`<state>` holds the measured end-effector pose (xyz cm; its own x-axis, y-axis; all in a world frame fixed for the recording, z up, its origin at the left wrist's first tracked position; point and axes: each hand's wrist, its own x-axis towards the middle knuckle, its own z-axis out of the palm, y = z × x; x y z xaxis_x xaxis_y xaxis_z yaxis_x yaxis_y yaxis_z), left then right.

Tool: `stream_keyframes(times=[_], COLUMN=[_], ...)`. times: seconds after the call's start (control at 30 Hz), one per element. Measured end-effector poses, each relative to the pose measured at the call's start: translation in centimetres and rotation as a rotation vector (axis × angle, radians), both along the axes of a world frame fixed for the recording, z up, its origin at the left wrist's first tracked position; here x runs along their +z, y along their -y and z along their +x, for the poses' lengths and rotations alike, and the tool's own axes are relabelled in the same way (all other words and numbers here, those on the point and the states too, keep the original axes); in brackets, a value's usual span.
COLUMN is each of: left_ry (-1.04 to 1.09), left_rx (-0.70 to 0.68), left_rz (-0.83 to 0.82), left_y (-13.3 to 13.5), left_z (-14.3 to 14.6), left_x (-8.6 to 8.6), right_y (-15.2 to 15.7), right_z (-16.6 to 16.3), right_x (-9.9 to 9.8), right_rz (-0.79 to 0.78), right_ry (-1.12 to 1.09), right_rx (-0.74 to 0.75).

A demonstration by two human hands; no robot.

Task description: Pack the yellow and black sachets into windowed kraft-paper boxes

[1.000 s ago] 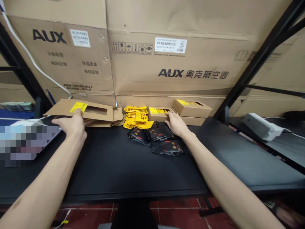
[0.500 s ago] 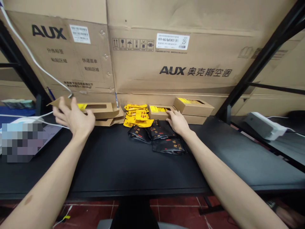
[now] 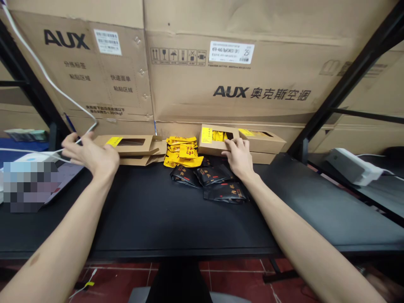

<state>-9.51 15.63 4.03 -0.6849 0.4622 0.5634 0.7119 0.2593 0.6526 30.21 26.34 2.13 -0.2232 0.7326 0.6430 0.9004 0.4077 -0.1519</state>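
Note:
My right hand [image 3: 240, 156] grips the front edge of a small brown window box [image 3: 212, 147], its fingers bent over at the window. Yellow packets [image 3: 218, 135] show through that window. Over on the left, my left hand [image 3: 93, 156] is open with its fingers apart, beside flattened window boxes [image 3: 135, 145] and close to a white cable [image 3: 92, 128]. Between the hands lies a pile of yellow sachets [image 3: 186, 153]. Several black sachets [image 3: 221, 191] with gold lettering lie in front of the gripped box, partly under my right forearm.
Two stacked brown window boxes [image 3: 268, 145] stand to the right of my right hand. Large AUX cartons [image 3: 261, 109] wall off the back. Black shelf posts [image 3: 334, 92] flank the table [image 3: 176, 227]. A white device [image 3: 353, 166] sits at right.
The window box at my right hand has risen and tilted up beside the stacked boxes. My left hand has drawn off the flattened boxes, slightly left and down.

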Motion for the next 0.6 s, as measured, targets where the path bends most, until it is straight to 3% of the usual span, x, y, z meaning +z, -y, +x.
stream_keyframes(times=[0.13,0.2,0.4,0.6], left_ry=[-0.263,-0.333,-0.428,-0.412], left_rx=[-0.367,-0.467,-0.466,-0.483], left_rz=[-0.264,-0.375,-0.478,-0.433], left_y=[0.0,-0.3,-1.1,-1.4], left_z=[1.1,1.0,-0.5,-1.4], left_x=[-0.8,-1.6,-2.7,-2.7], right_y=[0.8,1.1,1.4,2.0], right_z=[-0.1,-0.2,-0.6,-1.0], right_x=[0.7,0.8,0.8,0.9], right_rz=[0.072,0.1,0.155,0.128], right_ry=[-0.06,-0.077,-0.113,-0.124], right_rx=[-0.023,-0.023,0.016,0.025])
